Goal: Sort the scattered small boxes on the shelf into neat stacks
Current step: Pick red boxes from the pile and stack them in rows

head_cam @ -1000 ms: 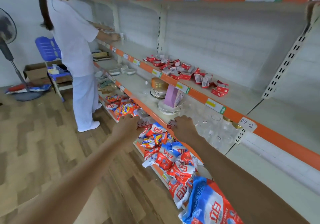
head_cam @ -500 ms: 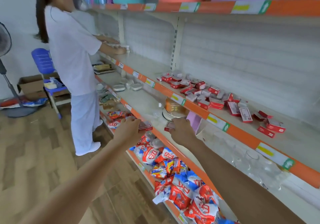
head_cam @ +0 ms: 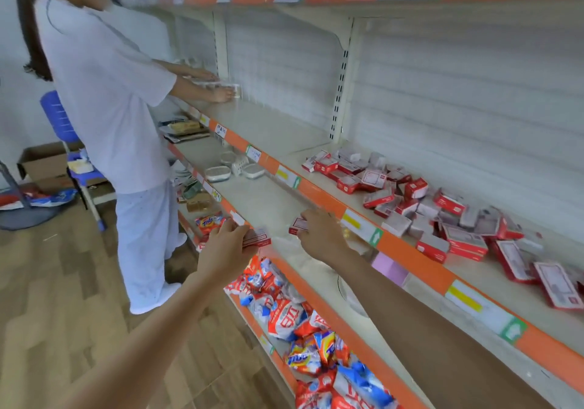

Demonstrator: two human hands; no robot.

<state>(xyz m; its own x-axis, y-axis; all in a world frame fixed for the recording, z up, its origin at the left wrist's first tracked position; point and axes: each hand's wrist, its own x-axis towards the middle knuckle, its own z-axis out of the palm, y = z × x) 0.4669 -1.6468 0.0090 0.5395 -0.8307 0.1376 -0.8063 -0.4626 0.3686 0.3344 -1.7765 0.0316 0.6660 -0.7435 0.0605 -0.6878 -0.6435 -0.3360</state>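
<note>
- Head view, hands: my left hand point(head_cam: 227, 246), lower centre, pinches a small box point(head_cam: 258, 238) at one end. My right hand point(head_cam: 322, 235), just to its right, curls round a second small box point(head_cam: 298, 226).
- Stock: scattered boxes point(head_cam: 410, 200), red-and-white cartons, heaped loose at centre right on the shelf point(head_cam: 278, 127). Some lie flat, others are tipped on edge.
- Handling, my judgement: light, thin card that is easily crushed and not slippery. Take each by its long sides and press gently.
- Surface: pale and flat behind an orange lip point(head_cam: 407, 252), with a bare stretch up-left of the heap that suits stacks.
- Room: a person in white point(head_cam: 104, 92) works at upper left; detergent bags point(head_cam: 284, 317) at lower centre; wooden floor point(head_cam: 47, 298) at left.
</note>
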